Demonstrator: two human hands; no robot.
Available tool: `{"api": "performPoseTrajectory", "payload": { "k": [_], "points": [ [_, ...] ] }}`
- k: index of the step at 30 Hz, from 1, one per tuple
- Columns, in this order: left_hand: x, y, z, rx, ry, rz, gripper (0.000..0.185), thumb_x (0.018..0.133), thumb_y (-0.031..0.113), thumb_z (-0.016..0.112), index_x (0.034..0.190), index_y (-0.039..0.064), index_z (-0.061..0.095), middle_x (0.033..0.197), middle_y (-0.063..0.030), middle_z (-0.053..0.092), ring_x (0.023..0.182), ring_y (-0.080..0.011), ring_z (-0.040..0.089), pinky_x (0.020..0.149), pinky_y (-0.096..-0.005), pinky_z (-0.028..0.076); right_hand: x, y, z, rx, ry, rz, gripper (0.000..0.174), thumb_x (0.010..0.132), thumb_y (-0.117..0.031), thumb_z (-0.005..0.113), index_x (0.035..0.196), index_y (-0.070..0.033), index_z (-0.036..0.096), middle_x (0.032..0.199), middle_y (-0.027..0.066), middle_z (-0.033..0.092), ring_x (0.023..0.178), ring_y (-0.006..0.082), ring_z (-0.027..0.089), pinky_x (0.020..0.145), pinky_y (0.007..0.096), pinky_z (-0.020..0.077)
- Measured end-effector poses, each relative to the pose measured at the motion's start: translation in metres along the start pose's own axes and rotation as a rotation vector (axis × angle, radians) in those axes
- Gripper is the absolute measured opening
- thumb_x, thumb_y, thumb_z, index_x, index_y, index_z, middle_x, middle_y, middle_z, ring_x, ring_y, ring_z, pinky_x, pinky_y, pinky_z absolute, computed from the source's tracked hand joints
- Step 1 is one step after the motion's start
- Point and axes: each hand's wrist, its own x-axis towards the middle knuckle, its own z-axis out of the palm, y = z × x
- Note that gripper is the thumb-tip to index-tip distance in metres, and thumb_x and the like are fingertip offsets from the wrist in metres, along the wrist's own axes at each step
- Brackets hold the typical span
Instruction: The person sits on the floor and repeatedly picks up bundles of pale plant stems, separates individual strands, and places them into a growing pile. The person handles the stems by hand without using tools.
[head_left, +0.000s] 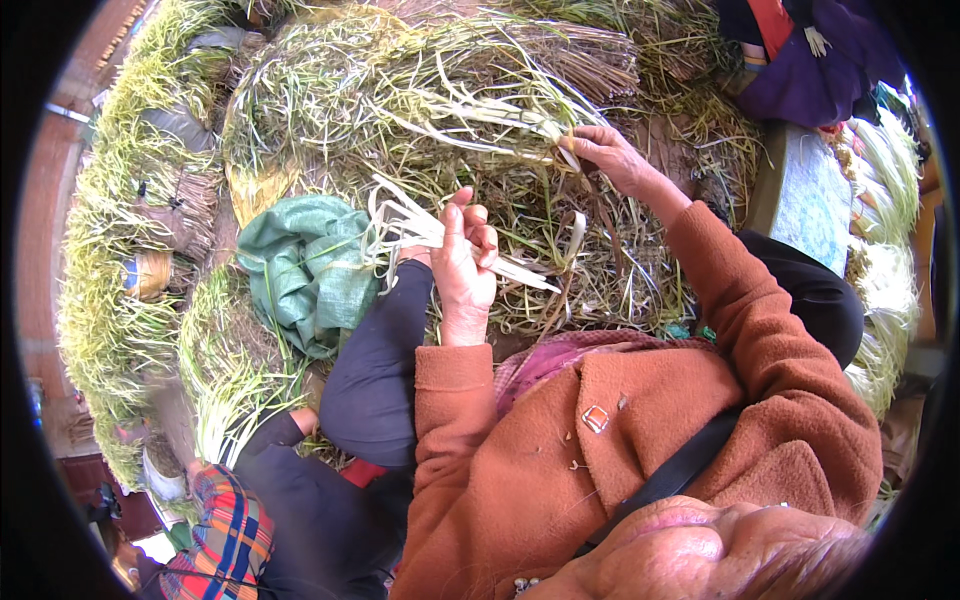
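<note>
My left hand (466, 259) is closed around a small bunch of pale stalks (416, 217). Their looped leaf ends lie to its left, and the thin stem ends stick out to its right. Farther off, my right hand (598, 154) pinches the base of some long white and green leaves (495, 120), which spread leftward over the pile. Brownish dry strands hang down below those fingers. Between my hands and my lap lies a heap of loose stalks and trimmed leaves (600, 285). A crumpled green woven sack (311, 262) rests left of my left hand.
A large pile of leafy stalks (322, 97) covers the far ground. Tied bundles (112, 285) line the left side. At lower left is a co-worker's plaid sleeve (225, 525). A person in purple cloth (817, 75) is at upper right, near a pale block (810, 195) and white leaf bundles (889, 262).
</note>
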Motion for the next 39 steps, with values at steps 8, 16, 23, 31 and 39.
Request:
{"api": "performPoseTrajectory", "payload": {
  "k": [8, 16, 23, 31, 39],
  "points": [
    [0.001, -0.023, 0.004, 0.27, 0.163, -0.155, 0.028, 0.092, 0.03, 0.064, 0.104, 0.005, 0.061, 0.081, 0.0002, 0.061, 0.055, -0.0052, 0.053, 0.036, -0.0142, 0.028, -0.025, -0.016, 0.045, -0.468, -0.234, -0.077, 0.027, 0.094, -0.028, 0.06, 0.106, -0.004, 0.065, 0.075, 0.0007, 0.065, 0.068, 0.0065, 0.053, 0.064, 0.0285, 0.0482],
    [0.002, -0.038, 0.001, 0.373, 0.201, -0.172, 0.022, 0.086, 0.025, 0.072, 0.099, 0.01, 0.062, 0.081, 0.0023, 0.062, 0.062, -0.0049, 0.054, 0.039, -0.0152, 0.028, -0.033, -0.003, 0.059, -0.621, -0.316, -0.297, 0.024, 0.095, -0.025, 0.058, 0.1, -0.002, 0.061, 0.069, 0.0148, 0.06, 0.059, 0.0254, 0.056, 0.061, 0.0371, 0.0474],
    [0.004, -0.034, -0.001, 0.288, 0.19, -0.099, 0.017, 0.09, 0.022, 0.067, 0.101, 0.011, 0.059, 0.091, 0.0026, 0.064, 0.072, -0.0063, 0.057, 0.043, -0.0159, 0.03, -0.032, 0.006, 0.059, -0.501, -0.077, -0.133, 0.024, 0.095, -0.023, 0.056, 0.088, 0.001, 0.058, 0.066, 0.0124, 0.058, 0.06, 0.021, 0.058, 0.059, 0.0372, 0.0471],
    [0.001, -0.033, 0.005, 0.281, 0.07, 0.075, 0.015, 0.094, 0.019, 0.061, 0.103, 0.008, 0.057, 0.094, -0.0024, 0.063, 0.075, -0.005, 0.058, 0.042, -0.0153, 0.033, -0.016, 0.019, 0.038, -0.932, 0.248, -0.306, 0.026, 0.092, -0.024, 0.058, 0.083, 0.001, 0.059, 0.069, 0.0177, 0.061, 0.061, 0.0302, 0.061, 0.057, 0.039, 0.0459],
    [-0.001, -0.004, 0.004, 0.186, 0.049, 0.273, 0.015, 0.094, 0.021, 0.06, 0.103, 0.009, 0.058, 0.103, -0.0034, 0.062, 0.085, -0.0099, 0.06, 0.042, -0.016, 0.034, -0.002, 0.035, -0.042, -1.089, 0.626, -0.221, 0.032, 0.093, -0.033, 0.057, 0.077, -0.006, 0.056, 0.069, 0.0157, 0.062, 0.062, 0.0349, 0.061, 0.059, 0.045, 0.047]
  ]
}}
